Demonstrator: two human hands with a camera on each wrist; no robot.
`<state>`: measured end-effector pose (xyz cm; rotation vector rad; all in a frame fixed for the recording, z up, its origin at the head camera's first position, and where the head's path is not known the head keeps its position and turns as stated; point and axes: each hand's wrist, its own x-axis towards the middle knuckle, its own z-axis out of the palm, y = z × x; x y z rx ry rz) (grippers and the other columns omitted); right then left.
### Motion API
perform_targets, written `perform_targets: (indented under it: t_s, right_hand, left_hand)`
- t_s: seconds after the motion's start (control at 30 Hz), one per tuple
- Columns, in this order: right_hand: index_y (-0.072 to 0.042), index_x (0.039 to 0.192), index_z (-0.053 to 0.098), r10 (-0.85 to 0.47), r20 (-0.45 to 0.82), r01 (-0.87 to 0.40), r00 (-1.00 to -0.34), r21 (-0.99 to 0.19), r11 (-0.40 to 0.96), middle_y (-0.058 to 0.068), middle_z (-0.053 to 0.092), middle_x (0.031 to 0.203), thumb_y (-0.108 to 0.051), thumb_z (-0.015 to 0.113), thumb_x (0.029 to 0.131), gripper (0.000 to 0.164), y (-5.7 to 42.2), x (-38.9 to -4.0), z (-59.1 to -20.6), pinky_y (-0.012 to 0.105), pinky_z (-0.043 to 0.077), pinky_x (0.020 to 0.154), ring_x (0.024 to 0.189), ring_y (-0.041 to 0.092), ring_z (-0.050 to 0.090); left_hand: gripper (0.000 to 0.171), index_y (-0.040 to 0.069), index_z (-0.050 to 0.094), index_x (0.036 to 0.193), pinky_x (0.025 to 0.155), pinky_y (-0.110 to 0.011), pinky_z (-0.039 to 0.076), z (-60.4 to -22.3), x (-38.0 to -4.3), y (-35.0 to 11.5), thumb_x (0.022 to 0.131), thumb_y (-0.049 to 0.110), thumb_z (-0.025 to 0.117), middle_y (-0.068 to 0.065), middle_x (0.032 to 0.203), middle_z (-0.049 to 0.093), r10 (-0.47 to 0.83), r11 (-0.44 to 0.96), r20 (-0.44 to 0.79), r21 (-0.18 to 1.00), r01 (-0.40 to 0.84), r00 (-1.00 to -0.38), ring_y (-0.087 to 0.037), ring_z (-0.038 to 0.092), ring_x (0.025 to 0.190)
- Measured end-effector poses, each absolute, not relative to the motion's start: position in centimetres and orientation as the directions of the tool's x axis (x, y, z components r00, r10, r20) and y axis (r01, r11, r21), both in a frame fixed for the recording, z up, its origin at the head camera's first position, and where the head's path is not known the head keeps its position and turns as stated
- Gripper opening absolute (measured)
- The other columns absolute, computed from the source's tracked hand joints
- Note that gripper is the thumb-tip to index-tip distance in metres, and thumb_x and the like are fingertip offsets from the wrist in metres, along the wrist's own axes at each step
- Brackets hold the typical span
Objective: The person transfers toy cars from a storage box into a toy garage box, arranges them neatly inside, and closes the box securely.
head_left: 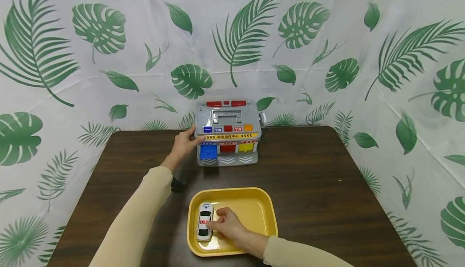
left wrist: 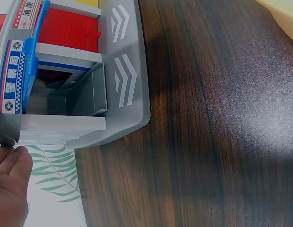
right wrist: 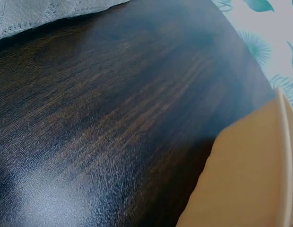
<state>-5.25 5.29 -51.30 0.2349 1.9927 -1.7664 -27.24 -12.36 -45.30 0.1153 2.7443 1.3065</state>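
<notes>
A grey toy garage [head_left: 228, 138] stands at the back of the table. Its blue door [left wrist: 34, 56] is raised over a dark bay, while the red door [left wrist: 68, 30] beside it is down. My left hand [head_left: 183, 145] holds the garage's left front corner, thumb on the front edge and fingers along the side; in the left wrist view its fingers [left wrist: 16, 163] meet the roof corner. Inside a yellow tray [head_left: 269, 214], a white toy car [head_left: 205, 231] lies lengthwise by the left wall. My right hand [head_left: 230, 227] reaches in from the right, its thumb overlapping the car, fingers loosely bent.
The dark wooden table [head_left: 308, 186] carries the garage and, nearer me, the tray. Right behind the garage rises a leaf-printed cloth [head_left: 145, 57]. The right wrist view shows the tray's outer wall [right wrist: 245, 165] and knit fabric [right wrist: 47, 14] at the table edge.
</notes>
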Motion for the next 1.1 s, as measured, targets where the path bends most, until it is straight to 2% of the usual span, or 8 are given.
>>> perform_targets:
  t_s: [0.07,0.23,0.47,0.8,1.0,1.1]
  right_hand:
    - [0.007,0.114,0.045,-0.176,-0.46,0.434,-0.87,-0.885,0.166,0.002,0.048,0.076,-0.012,0.076,0.079,0.051,5.0,-5.1,-51.5,0.02,0.037,0.049,0.056,0.011,0.041]
    - [0.003,0.11,0.043,-0.198,-0.474,0.45,-0.858,-0.879,0.155,0.001,0.046,0.068,-0.013,0.077,0.077,0.05,4.4,-5.0,-51.9,0.017,0.033,0.041,0.046,0.008,0.035]
    - [0.0,0.101,0.042,-0.183,-0.458,0.431,-0.87,-0.886,0.168,0.0,0.043,0.061,-0.008,0.076,0.076,0.043,3.8,-4.9,-52.0,0.016,0.031,0.037,0.042,0.007,0.034]
    - [-0.001,0.095,0.045,-0.163,-0.48,0.452,-0.862,-0.874,0.18,0.0,0.049,0.061,-0.006,0.074,0.078,0.034,3.4,-4.7,-52.1,0.013,0.033,0.034,0.037,0.003,0.037]
    - [-0.001,0.092,0.046,-0.154,-0.488,0.462,-0.859,-0.869,0.177,0.001,0.054,0.062,-0.005,0.072,0.08,0.029,3.2,-4.9,-52.0,0.012,0.033,0.035,0.038,0.002,0.037]
    - [-0.002,0.092,0.046,-0.149,-0.496,0.469,-0.856,-0.864,0.181,0.002,0.058,0.065,-0.006,0.072,0.079,0.029,3.1,-5.0,-51.8,0.012,0.034,0.036,0.039,0.003,0.038]
  left_hand:
    - [0.079,0.008,0.022,0.149,0.1,-0.043,0.042,-45.5,-27.2,-12.4,0.09,0.044,0.059,-0.013,0.149,0.035,0.11,0.629,-0.067,0.777,0.017,-0.992,-0.022,0.05,0.12]
    - [0.079,0.008,0.022,0.149,0.099,-0.043,0.043,-45.6,-27.0,-12.3,0.089,0.043,0.06,-0.014,0.146,0.039,0.107,0.619,-0.073,0.785,0.009,-0.992,-0.023,0.053,0.106]
    - [0.077,0.008,0.023,0.149,0.096,-0.042,0.047,-45.6,-27.0,-12.3,0.09,0.042,0.059,-0.014,0.143,0.044,0.108,0.62,-0.058,0.784,0.022,-0.993,-0.023,0.053,0.1]
    - [0.078,0.007,0.023,0.149,0.096,-0.042,0.047,-45.7,-27.0,-12.4,0.089,0.043,0.059,-0.015,0.141,0.046,0.108,0.618,-0.061,0.786,0.019,-0.992,-0.023,0.054,0.1]
    - [0.077,0.008,0.023,0.148,0.094,-0.043,0.047,-45.5,-27.1,-12.5,0.09,0.041,0.06,-0.016,0.138,0.05,0.116,0.603,-0.045,0.797,0.034,-0.992,-0.023,0.057,0.111]
    - [0.077,0.01,0.021,0.149,0.095,-0.042,0.047,-45.4,-27.1,-12.5,0.09,0.04,0.06,-0.015,0.136,0.052,0.114,0.59,-0.055,0.807,0.023,-0.992,-0.022,0.058,0.11]
